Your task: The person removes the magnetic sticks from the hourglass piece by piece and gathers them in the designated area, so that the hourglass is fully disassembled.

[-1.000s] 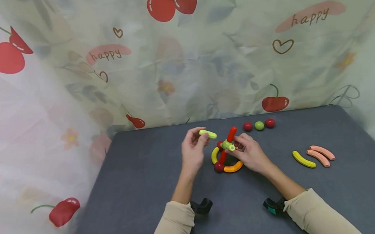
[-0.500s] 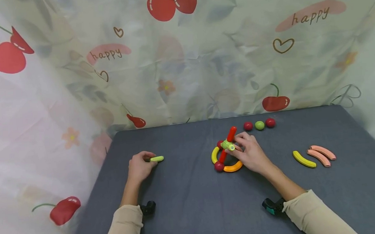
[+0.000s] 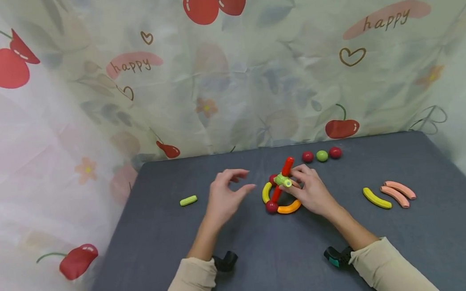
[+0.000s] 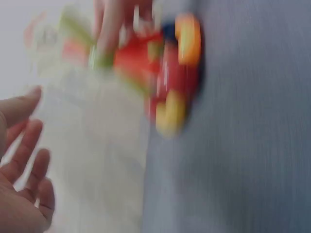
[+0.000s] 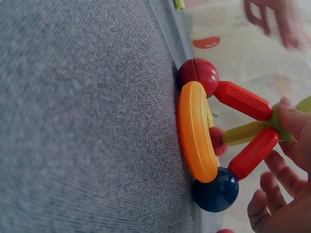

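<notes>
Near the table's middle stands a frame of toy building rods and balls. Its base has an orange curved rod (image 5: 197, 136), a yellow curved rod (image 3: 266, 192), a dark red ball (image 5: 200, 75) and a dark blue ball (image 5: 216, 190). Straight red rods (image 5: 245, 100) slope up to a green joint at the top, where my right hand (image 3: 315, 193) pinches the frame. Left of the frame, my left hand (image 3: 224, 200) is in the air, thumb and fingers apart, holding nothing. A short light green rod (image 3: 188, 200) lies on the table farther left.
At the back of the dark table (image 3: 240, 261) sit a red ball (image 3: 307, 157), a green ball (image 3: 322, 156) and another red ball (image 3: 335, 152). To the right lie a yellow curved rod (image 3: 377, 198) and two pink ones (image 3: 395, 196). A printed curtain (image 3: 230, 96) hangs behind.
My left hand carried the light green rod from beside the frame to the left, let it go on the table, and came back toward the frame. My right hand stayed in place.
</notes>
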Demonstrator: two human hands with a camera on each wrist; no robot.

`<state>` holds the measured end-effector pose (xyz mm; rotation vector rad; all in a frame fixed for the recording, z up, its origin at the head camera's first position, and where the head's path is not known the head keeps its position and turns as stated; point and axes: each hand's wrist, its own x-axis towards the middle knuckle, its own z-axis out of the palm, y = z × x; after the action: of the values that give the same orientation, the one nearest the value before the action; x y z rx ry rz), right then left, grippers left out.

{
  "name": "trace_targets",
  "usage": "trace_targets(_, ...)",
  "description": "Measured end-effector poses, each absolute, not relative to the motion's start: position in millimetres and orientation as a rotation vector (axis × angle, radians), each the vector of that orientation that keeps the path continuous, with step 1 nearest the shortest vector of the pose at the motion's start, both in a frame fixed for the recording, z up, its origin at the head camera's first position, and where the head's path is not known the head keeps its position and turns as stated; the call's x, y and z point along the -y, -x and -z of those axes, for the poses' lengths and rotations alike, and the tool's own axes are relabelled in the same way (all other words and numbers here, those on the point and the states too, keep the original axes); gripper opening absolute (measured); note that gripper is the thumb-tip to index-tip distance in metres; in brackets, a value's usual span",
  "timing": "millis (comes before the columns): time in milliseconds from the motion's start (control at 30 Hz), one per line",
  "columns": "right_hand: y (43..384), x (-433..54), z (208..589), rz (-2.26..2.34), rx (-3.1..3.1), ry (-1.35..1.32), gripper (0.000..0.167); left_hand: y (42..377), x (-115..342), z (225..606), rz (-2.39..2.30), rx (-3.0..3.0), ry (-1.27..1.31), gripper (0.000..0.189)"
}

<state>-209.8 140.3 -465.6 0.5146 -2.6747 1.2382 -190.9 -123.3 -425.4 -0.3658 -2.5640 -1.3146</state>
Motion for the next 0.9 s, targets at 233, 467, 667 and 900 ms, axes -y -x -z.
trace_targets(233, 210.8, -140.4, 472.0, -1.193, 2.649, -0.558, 0.039, 189.1, 58.6, 427.0, 1.305, 2.520, 0.695, 0.039)
trace_targets(467, 211.5, -140.0, 472.0, -1.219, 2.650, -0.550, 0.036, 195.5, 57.7, 429.2, 1.270, 2.397, 0.712, 0.026)
trace_targets(667, 211.8, -140.4, 470.0, -1.243, 2.670, -0.516, 0.039, 212.3, 110.3, 422.3, 1.481, 2.339, 0.377, 0.026)
trace_targets(900, 211.1, -141.0, 467.1, -1.258, 2.686, -0.506, 0.042, 234.6, 220.9, 439.4, 1.340, 2.622, -0.181, 0.027)
